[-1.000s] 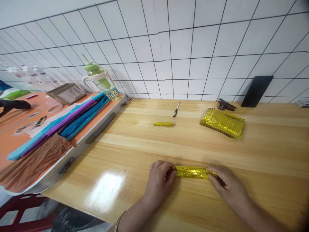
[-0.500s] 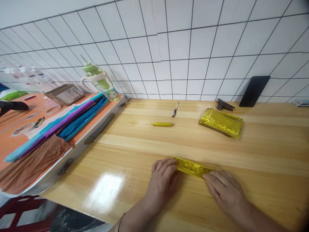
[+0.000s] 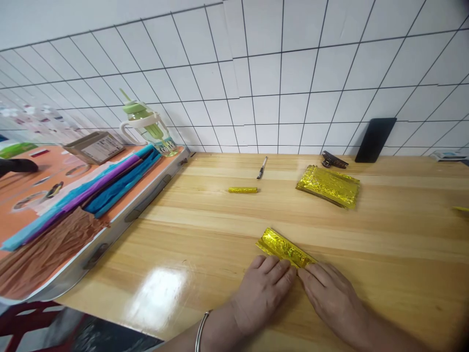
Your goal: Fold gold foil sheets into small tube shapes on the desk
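Note:
A folded strip of shiny gold foil paper [image 3: 287,245] lies slantwise on the wooden table, its left end farther from me. At its near edge, the bent fingers of my left hand [image 3: 266,288] press on the foil. My right hand [image 3: 331,291] grips the strip's right end, close beside the left fingertips; both thumbs are mostly hidden. Beyond the hands lies a thin gold foil roll [image 3: 243,190]. To the right of it is a stack of gold foil sheets [image 3: 329,187].
Behind the roll lies a pen [image 3: 262,167]. Near the tiled wall are a dark hair claw clip [image 3: 334,160] and a leaning black phone-like slab [image 3: 375,140]. On the left, an orange-topped surface bears coloured crepe paper [image 3: 120,188], a cardboard box [image 3: 95,147] and a green-lidded bottle [image 3: 146,127].
My left hand has moved right along the foil's near edge, toward my right hand. The strip is turned more slantwise, its left end now uncovered. The view has shifted slightly right.

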Demonstrator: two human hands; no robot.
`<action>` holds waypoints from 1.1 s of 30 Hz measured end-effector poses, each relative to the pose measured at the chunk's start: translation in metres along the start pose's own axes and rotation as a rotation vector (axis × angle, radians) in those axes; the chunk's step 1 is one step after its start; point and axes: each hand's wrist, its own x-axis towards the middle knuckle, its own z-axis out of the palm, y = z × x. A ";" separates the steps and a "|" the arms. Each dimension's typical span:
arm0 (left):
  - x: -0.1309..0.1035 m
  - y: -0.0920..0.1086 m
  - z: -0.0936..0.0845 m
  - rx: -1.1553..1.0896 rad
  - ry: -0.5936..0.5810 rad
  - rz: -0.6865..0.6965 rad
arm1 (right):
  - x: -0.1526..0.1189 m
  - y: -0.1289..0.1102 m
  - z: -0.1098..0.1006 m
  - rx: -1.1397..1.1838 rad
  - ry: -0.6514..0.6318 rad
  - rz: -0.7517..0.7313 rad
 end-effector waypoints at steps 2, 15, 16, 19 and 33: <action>0.005 0.001 0.000 -0.001 -0.032 0.014 | -0.001 0.000 0.001 0.020 0.005 -0.007; 0.001 -0.033 0.016 -0.209 0.127 -0.175 | 0.005 0.010 -0.006 -0.017 -0.091 0.066; 0.000 -0.036 0.017 -0.238 0.149 -0.176 | 0.004 0.011 -0.004 -0.010 -0.101 0.071; 0.000 -0.040 0.019 -0.320 0.200 -0.186 | 0.003 0.015 -0.001 0.014 -0.125 0.102; 0.003 -0.035 -0.005 -0.310 0.092 -0.125 | 0.010 0.020 -0.001 0.078 -0.135 -0.091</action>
